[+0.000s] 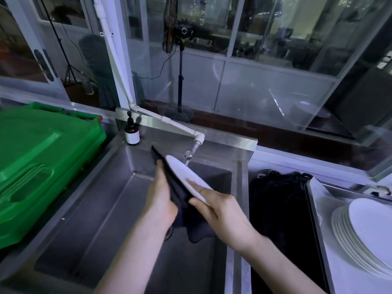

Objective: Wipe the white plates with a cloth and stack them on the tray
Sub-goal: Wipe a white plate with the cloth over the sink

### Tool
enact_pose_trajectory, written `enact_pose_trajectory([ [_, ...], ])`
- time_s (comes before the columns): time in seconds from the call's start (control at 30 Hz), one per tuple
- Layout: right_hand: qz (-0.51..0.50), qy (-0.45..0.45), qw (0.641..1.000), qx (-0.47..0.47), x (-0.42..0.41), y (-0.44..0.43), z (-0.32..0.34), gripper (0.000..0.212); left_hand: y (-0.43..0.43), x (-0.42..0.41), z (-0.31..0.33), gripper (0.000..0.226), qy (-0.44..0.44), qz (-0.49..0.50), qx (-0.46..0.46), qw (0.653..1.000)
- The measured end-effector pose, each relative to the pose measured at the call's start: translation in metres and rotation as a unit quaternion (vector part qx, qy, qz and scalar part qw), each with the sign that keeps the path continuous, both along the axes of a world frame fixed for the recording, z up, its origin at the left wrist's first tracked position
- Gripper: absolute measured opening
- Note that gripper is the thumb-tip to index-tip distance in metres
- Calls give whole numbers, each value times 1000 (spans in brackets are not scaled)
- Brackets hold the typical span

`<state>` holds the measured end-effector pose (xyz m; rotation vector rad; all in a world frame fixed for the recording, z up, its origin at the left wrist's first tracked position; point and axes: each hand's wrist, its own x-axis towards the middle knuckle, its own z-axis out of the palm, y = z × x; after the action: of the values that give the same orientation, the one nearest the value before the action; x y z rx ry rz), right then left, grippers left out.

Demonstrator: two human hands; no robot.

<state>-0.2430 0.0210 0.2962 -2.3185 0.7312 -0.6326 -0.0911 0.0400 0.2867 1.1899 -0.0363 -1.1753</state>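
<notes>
Gripping the plate (pixel 185 176) in our right hand (pixel 220 211), we rub the cloth (pixel 198 227) everywhere with our flat left hand (pixel 163 200).

Between the left hand (pixel 162 200) and the right hand (pixel 220 211) a smooth, glossy white plate (pixel 186 177) meets a soft, matt dark cloth (pixel 184 200), below them a dull brushed-metal sink (pixel 106 209) (faintly streaked), left of them a shiny green plastic lid (pixel 42 155).
</notes>
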Motion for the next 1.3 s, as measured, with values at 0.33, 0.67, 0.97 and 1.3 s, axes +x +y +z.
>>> enact_pose_trajectory([
  [0.33, -181, -238, 923, 240, 11, -13, 21, 44, -4, -53, -16, 64, -526, -78, -170, 829],
  [0.67, -200, -282, 892, 291, 5, -1, 12, 50, -9, -44, -16, 62, -592, -85, -153, 787],
  [0.97, -186, -272, 867, 373, -20, -2, 0, 45, -31, -13, -13, 51, -595, -147, -71, 787],
  [1.3, -185, -322, 837, 402, -34, -16, -3, 37, -10, -22, -20, 56, -750, -214, -139, 610],
])
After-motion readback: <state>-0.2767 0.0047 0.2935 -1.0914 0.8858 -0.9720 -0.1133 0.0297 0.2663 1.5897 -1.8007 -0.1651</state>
